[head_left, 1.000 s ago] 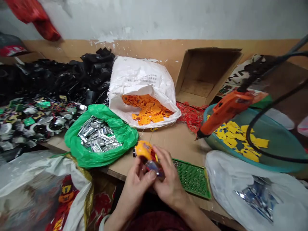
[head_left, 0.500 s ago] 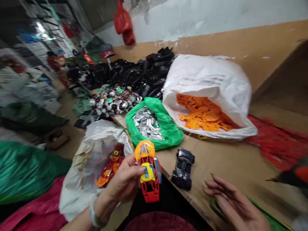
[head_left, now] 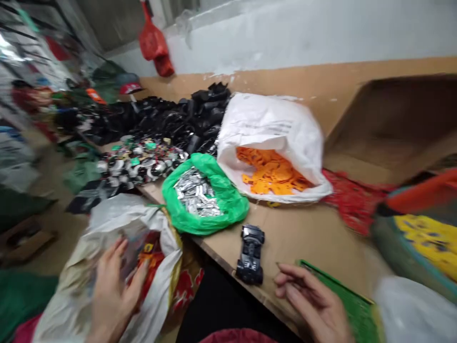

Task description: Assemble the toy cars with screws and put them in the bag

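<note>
My left hand [head_left: 116, 286] reaches over an open white sack [head_left: 107, 209], its fingers spread and blurred by motion. Inside the sack, beside that hand, lie red and orange toy car bodies [head_left: 152, 255]. My right hand [head_left: 314, 300] hovers at the table's front edge with fingers loosely bent and nothing visible in them. A green board or tray [head_left: 353, 305] lies beside and partly behind it. Left of my right hand, untouched on the table, sits a black toy car chassis [head_left: 250, 257] with wheels.
Beyond the chassis stand a green bag [head_left: 235, 205] of shiny metal parts and a white sack [head_left: 264, 114] of orange parts. Black parts [head_left: 157, 114] and motor-like pieces [head_left: 139, 164] are heaped at back left. Red parts [head_left: 357, 200] and a container of yellow parts [head_left: 424, 243] are at right.
The red, orange and yellow toy car body has left my left hand, which has moved left over the sack and opened. The view has turned right; the chassis stays on the table.
</note>
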Motion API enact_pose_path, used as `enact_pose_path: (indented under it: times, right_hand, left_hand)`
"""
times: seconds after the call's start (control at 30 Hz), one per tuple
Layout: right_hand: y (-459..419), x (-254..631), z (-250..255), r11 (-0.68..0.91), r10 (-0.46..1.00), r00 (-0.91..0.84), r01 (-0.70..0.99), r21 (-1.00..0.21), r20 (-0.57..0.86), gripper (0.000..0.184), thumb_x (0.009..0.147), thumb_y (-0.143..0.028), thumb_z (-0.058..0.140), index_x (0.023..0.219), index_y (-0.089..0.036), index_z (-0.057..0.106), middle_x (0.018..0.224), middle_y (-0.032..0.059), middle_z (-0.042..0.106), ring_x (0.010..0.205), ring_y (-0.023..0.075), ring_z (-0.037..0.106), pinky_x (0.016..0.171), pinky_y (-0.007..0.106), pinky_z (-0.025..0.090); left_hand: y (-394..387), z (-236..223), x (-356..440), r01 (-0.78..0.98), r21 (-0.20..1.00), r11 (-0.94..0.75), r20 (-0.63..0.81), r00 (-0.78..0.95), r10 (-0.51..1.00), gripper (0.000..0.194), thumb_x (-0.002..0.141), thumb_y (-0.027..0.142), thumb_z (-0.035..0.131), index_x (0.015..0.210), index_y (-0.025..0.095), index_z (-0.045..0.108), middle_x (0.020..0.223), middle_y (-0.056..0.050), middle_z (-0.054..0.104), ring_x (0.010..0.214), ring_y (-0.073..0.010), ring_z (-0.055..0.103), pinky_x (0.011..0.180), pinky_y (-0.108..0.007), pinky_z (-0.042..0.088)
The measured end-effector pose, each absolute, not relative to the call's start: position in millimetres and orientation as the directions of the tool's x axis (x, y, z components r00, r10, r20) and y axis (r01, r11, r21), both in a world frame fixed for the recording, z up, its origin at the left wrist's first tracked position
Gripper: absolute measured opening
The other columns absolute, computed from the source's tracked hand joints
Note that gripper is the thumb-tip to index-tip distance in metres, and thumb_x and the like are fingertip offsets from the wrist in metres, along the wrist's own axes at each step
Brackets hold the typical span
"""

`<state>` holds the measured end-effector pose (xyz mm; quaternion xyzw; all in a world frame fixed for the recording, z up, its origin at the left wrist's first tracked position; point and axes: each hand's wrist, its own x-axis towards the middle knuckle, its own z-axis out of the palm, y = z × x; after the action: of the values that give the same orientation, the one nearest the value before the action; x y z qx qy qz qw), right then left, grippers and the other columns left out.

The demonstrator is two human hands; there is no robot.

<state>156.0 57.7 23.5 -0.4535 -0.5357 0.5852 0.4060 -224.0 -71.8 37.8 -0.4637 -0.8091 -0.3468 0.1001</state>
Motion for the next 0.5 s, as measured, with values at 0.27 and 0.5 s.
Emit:
enact_pose_path:
  times: [0.27, 0.5]
  right_hand:
    - [48, 142, 16, -0.119, 0.965, -0.248, -0.141, -0.983, -0.081, 0.038, 0.087, -0.055, 0.071, 0.105, -0.021, 0.075, 0.088, 0.009, 0.074, 0.074, 0.0221, 0.071, 0.07, 0.034, 0.061]
    - [50, 207, 35, -0.084, 0.988, -0.129, 0.007, -0.996, -0.084, 0.04, 0.086, -0.055, 0.072, 0.102, -0.018, 0.074, 0.084, 0.0071, 0.073, 0.071, 0.0183, 0.069, 0.072, 0.032, 0.057]
  left_hand:
    - [15, 2, -124, 0.707, 0.697, -0.12, 0.301, -0.136, 0.944, 0.046, 0.087, 0.04, 0.068, 0.13, 0.027, 0.058, 0.126, -0.01, 0.069, 0.107, -0.0313, 0.07, 0.087, -0.039, 0.059]
    - [82, -38, -56, 0.756, 0.653, 0.04, 0.1, -0.138, 0.985, 0.069, 0.09, 0.064, 0.046, 0.139, 0.015, 0.048, 0.124, -0.021, 0.066, 0.108, -0.0402, 0.069, 0.09, -0.054, 0.056]
